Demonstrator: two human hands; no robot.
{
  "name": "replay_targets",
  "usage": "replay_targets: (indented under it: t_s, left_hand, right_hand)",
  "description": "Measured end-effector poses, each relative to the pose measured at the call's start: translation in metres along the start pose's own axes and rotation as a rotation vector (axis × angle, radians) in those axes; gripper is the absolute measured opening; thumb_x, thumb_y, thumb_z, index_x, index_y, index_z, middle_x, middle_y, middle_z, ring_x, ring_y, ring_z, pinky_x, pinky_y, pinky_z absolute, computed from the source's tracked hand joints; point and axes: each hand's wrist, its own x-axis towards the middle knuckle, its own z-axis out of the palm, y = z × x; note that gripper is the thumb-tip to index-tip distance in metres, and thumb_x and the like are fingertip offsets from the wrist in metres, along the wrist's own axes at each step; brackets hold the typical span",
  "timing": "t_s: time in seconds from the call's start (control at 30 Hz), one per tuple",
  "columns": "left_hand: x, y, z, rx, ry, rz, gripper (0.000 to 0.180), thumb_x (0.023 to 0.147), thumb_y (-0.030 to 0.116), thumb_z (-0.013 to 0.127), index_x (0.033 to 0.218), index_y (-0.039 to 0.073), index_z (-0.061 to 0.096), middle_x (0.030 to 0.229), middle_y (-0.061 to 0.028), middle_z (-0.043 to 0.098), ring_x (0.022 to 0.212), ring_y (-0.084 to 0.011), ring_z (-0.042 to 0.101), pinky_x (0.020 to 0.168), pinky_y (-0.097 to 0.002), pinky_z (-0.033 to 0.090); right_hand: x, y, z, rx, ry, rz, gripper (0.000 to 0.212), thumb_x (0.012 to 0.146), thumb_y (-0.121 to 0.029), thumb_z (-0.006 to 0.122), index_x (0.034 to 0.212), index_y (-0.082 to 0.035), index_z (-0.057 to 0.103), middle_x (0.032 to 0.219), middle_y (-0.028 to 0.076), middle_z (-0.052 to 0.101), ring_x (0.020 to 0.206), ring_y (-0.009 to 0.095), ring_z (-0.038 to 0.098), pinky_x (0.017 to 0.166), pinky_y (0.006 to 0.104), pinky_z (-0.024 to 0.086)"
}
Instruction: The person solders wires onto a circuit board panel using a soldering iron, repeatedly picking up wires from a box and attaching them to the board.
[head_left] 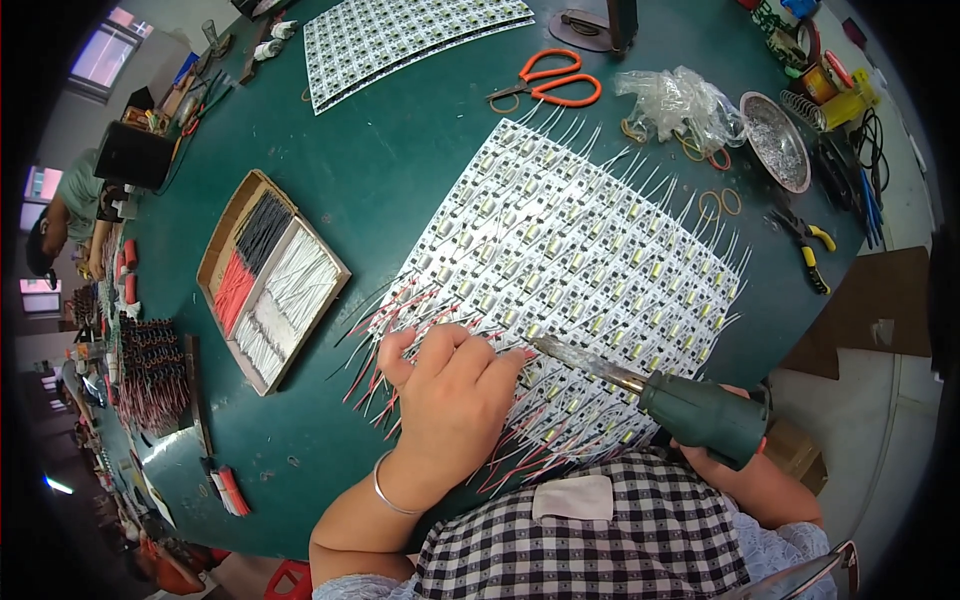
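A large sheet of white circuit boards [560,240], with rows of small components and white wires along its far edge, lies before me. My left hand [455,385] rests over its near left part, fingers bent and pinched; a bit of red wire [528,354] shows at the fingertips. Red, black and white wires [375,385] stick out around that hand. My right hand [700,455], partly hidden, grips a green soldering gun [705,415]. The gun's metal tip [545,345] points left, close to my left fingertips over the boards; whether it touches them I cannot tell.
Left of the boards stands a cardboard tray [345,275] of black, red and white wires. Beyond are orange-handled scissors [560,80], a plastic bag [685,105], a metal dish [775,142] and more boards [400,45]. Pliers [810,245] lie at right. Another person [75,215] is at far left.
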Motion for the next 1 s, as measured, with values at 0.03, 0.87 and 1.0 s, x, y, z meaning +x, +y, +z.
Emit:
replay_targets:
  t_s: [0.03, 0.87, 1.0]
  left_hand:
    - [0.0, 0.0, 0.0, -0.002, -0.004, 0.003, 0.013, 0.07, 0.012, 0.062, 0.08, 0.018, 0.067, 0.071, 0.0042, 0.048, 0.08, -0.0135, 0.051, 0.085, -0.0412, 0.025]
    - [0.002, 0.004, -0.004, 0.024, -0.02, -0.009, 0.012, 0.07, 0.012, 0.063, 0.079, 0.019, 0.067, 0.072, 0.0048, 0.051, 0.081, -0.0141, 0.052, 0.086, -0.0412, 0.027]
    - [-0.006, -0.004, -0.019, 0.09, -0.072, -0.048, 0.013, 0.071, 0.012, 0.062, 0.08, 0.019, 0.067, 0.074, 0.0058, 0.054, 0.083, -0.0139, 0.053, 0.086, -0.0408, 0.027]
  right_hand:
    - [-0.001, -0.001, 0.001, -0.001, 0.001, 0.001, 0.033, 0.088, -0.016, 0.056, 0.115, 0.002, 0.053, 0.095, 0.008, 0.059, 0.07, 0.01, 0.062, 0.066, 0.0245, 0.05]
    - [0.011, -0.007, 0.001, 0.042, 0.042, -0.1, 0.031, 0.085, -0.012, 0.055, 0.111, 0.002, 0.057, 0.103, 0.013, 0.061, 0.082, 0.021, 0.063, 0.071, 0.0288, 0.051]
    - [0.01, -0.012, -0.008, -0.138, 0.042, -0.117, 0.028, 0.083, -0.002, 0.052, 0.109, 0.003, 0.061, 0.109, 0.015, 0.063, 0.093, 0.028, 0.065, 0.079, 0.0334, 0.052]
